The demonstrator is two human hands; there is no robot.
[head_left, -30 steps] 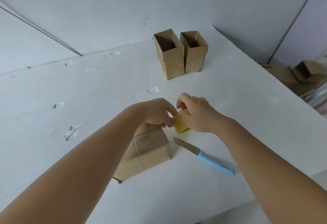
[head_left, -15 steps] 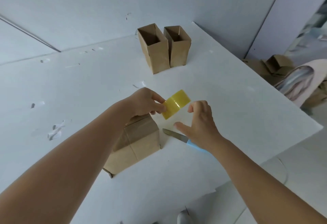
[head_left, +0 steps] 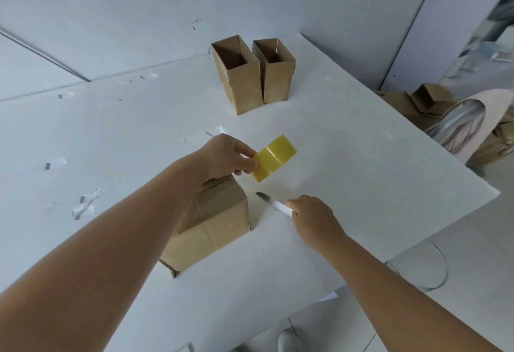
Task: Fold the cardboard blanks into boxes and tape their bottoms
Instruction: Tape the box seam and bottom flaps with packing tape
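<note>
My left hand [head_left: 222, 157] grips a yellow roll of tape [head_left: 275, 157] just above and beyond a brown cardboard box [head_left: 214, 229]. The box stands on the white table [head_left: 361, 171] with its taped, closed flaps facing up, partly under my left wrist. My right hand [head_left: 314, 215] lies to the right of the box, fingers curled over the handle of a knife [head_left: 271, 203]. The handle is hidden; only the blade shows, pointing toward the box. Two folded boxes stand open-topped side by side at the back, the left one [head_left: 242, 79] touching the right one [head_left: 276, 73].
Scraps of clear tape [head_left: 83, 207] stick to the left half of the table. The table's right edge runs diagonally; beyond it, more cardboard [head_left: 428, 98] is piled on the floor. A white wall rises behind the table.
The hands have parted. My left hand kept the tape roll and raised it slightly. My right hand let go of the tape, dropped toward me and closed over the knife handle.
</note>
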